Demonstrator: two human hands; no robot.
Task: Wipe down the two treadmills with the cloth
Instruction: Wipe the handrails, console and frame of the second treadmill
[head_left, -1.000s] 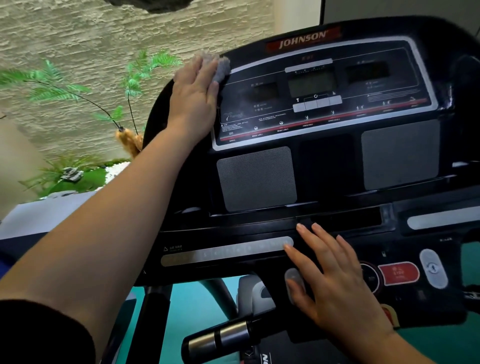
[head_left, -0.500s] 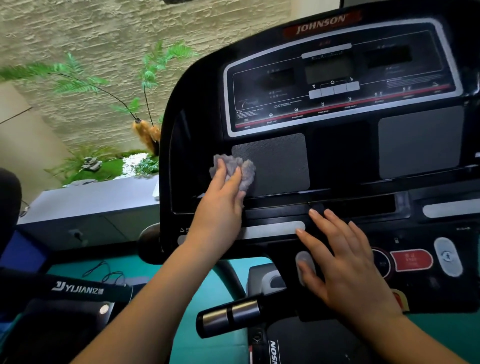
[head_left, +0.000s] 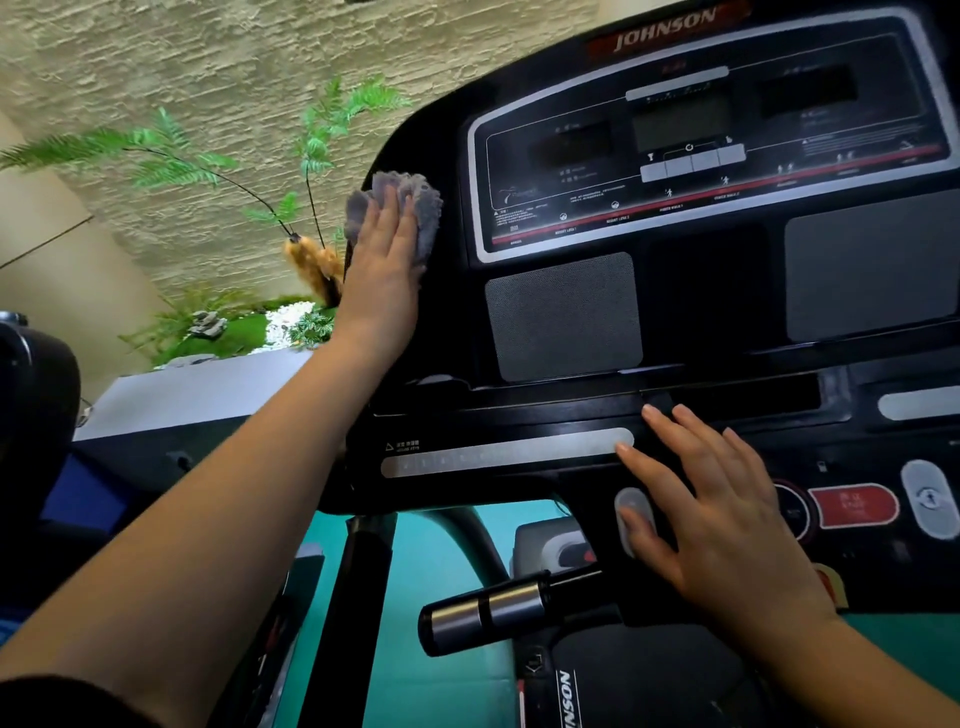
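A black treadmill console (head_left: 701, 291) with a JOHNSON label fills the right of the view. My left hand (head_left: 382, 275) presses a fluffy grey cloth (head_left: 423, 208) flat against the console's left edge, beside the display panel (head_left: 675, 135). Part of the cloth is hidden under my palm. My right hand (head_left: 711, 514) rests flat with fingers spread on the lower control strip, next to a red button (head_left: 854, 506). A silver-and-black handlebar grip (head_left: 493, 610) sticks out below the console. At the far left, a dark edge of another machine (head_left: 31, 395) shows.
Behind the console stands a grey ledge (head_left: 208, 395) with ferns (head_left: 171, 156), moss and white pebbles before a rough stone wall. The floor (head_left: 441, 566) below is teal. The treadmill's upright post (head_left: 358, 597) runs down under the console's left side.
My left hand with the cloth swept from the console's top left corner down to the speaker grille, then back up along the left edge. The right hand stayed put.
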